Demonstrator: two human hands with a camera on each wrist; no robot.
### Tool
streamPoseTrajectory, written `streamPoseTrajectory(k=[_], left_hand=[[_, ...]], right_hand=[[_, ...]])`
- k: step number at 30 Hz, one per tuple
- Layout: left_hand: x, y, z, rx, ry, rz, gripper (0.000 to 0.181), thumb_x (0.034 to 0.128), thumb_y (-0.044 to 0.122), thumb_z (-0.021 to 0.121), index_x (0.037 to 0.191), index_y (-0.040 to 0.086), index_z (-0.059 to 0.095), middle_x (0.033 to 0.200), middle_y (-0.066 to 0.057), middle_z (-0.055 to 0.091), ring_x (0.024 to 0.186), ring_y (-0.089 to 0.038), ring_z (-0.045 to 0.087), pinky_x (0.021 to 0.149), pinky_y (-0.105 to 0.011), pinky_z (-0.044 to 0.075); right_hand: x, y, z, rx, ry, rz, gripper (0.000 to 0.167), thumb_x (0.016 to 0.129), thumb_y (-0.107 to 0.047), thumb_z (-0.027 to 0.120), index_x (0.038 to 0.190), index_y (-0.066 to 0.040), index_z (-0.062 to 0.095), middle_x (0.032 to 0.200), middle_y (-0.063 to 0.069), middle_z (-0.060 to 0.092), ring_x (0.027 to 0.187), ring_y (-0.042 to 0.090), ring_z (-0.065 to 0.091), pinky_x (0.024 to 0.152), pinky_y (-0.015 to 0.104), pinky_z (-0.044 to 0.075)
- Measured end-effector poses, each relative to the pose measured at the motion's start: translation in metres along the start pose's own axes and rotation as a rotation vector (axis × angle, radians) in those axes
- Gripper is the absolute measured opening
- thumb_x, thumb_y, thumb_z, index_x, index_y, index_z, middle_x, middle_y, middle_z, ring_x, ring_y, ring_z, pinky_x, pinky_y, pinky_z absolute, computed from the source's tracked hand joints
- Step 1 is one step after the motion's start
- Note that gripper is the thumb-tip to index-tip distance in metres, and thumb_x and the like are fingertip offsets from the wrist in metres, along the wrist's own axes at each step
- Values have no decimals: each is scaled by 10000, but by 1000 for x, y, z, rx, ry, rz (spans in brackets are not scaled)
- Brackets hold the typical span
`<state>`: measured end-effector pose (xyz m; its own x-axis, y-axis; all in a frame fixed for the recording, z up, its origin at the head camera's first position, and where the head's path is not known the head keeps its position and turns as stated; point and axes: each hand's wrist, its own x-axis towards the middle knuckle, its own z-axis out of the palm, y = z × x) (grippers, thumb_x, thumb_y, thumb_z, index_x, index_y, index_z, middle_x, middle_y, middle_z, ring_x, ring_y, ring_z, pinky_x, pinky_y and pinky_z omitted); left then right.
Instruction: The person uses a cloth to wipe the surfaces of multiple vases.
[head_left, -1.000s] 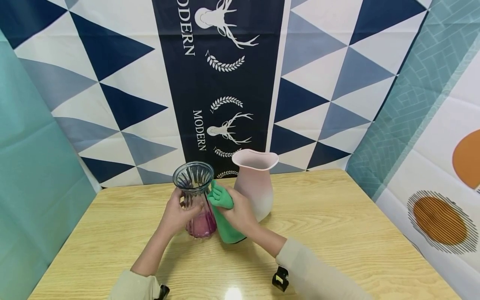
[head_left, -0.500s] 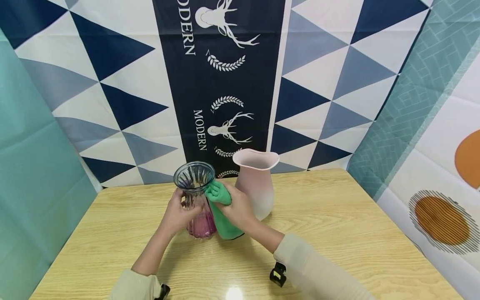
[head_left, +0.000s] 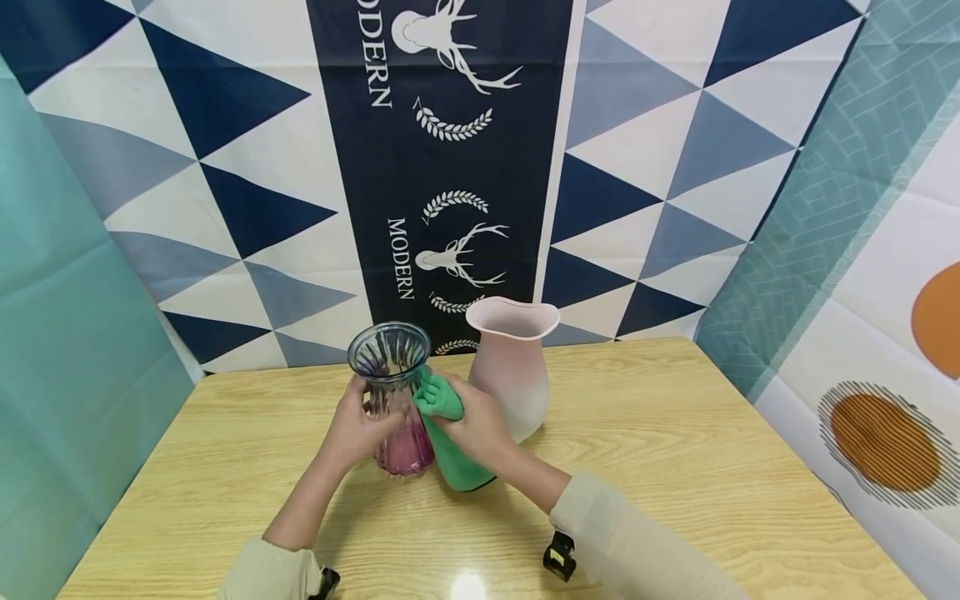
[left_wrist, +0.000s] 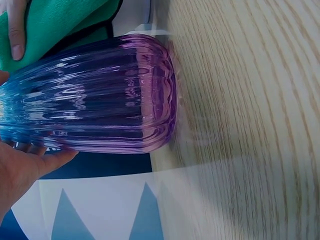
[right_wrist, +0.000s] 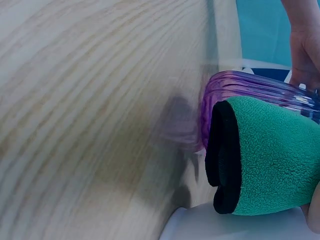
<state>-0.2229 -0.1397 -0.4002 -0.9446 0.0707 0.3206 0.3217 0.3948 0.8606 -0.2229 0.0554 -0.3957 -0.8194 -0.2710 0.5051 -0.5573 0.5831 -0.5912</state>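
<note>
A ribbed glass vase (head_left: 403,452), bluish at its flared rim and pink-purple at its base, stands upright on the table. My left hand (head_left: 364,427) grips it around the middle from the left side. A green cloth (right_wrist: 280,155) with a black edge is bunched in my right hand (head_left: 480,423), held against the vase's right side just below the rim. The cloth's loose end hangs down beside the vase. In the left wrist view, fingers of the right hand (left_wrist: 16,35) lie over the cloth. Most of the left palm is hidden behind the glass.
A pink-and-white vase (head_left: 513,367) with a wavy rim stands close behind and right of the right hand. The wood-grain table (head_left: 660,467) meets a patterned hanging cloth (head_left: 262,167) at the back. Teal fabric (head_left: 67,350) borders the left side.
The right hand and green cloth shift slightly up and left along the glass vase, then back down and right. The left hand and both vases stay in place.
</note>
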Motion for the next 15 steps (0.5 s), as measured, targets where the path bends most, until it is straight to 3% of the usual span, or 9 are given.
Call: streamPoseTrajectory(k=[15], left_hand=[[-1, -1, 1, 0, 2, 28, 694, 789, 128, 703, 1379, 84, 340, 1291, -170, 466, 1115, -298, 485, 861, -407, 466]], right_hand=[[-16, 12, 5, -99, -108, 65, 526, 804, -212, 731, 1296, -163, 551, 1149, 68, 669, 992, 225, 644, 843, 379, 525]])
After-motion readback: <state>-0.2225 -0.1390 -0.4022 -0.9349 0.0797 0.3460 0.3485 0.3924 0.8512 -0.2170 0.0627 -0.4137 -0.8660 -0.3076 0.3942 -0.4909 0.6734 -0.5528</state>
